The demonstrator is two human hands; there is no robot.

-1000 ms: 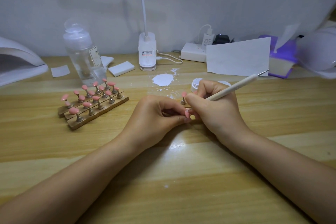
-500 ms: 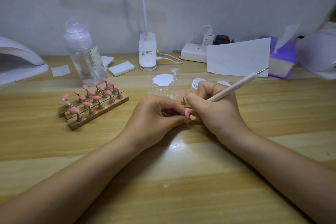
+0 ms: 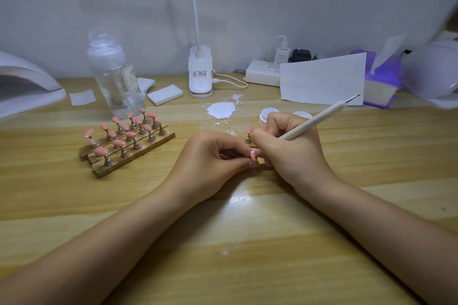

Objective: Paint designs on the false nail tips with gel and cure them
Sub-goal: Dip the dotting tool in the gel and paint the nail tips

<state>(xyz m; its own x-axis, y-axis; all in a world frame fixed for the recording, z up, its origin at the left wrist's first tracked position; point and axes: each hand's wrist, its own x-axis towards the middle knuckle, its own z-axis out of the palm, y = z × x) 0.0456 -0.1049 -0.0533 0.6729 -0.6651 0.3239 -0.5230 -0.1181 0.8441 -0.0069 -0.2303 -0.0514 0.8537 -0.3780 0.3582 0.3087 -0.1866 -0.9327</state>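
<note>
Centrally, the left hand [image 3: 210, 158] and right hand [image 3: 290, 153] meet knuckle to knuckle on the table [image 3: 247, 242]. The left hand's fingers are curled and pinch a pink nail tip [image 3: 254, 154] between thumb and forefinger, right at the spot where the two hands touch. The right hand's fingers are curled round a dotting pen [image 3: 319, 119], whose shaft slants up and away to the right over that hand's knuckles, its metal ball end pointing at the far right; the working end is hidden between the hands.

Just beyond the right hand's thumb a second tip [image 3: 249, 131] stands upright on its own small peg. Behind that hand's knuckles sit a gel pot [image 3: 266, 114] and its lid [image 3: 302, 114], partly hidden. Farther off lies a smear of white gel [image 3: 221, 109].

Well to the left of the left hand is a wooden rack [image 3: 128, 148] with rows of pink tips on pegs, and behind it a clear bottle [image 3: 114, 77]. A curing lamp [image 3: 27, 86] lies at the far left edge. Beyond the hands stand a desk lamp [image 3: 200, 74], a power strip [image 3: 262, 73] and a sheet of paper [image 3: 322, 79].
</note>
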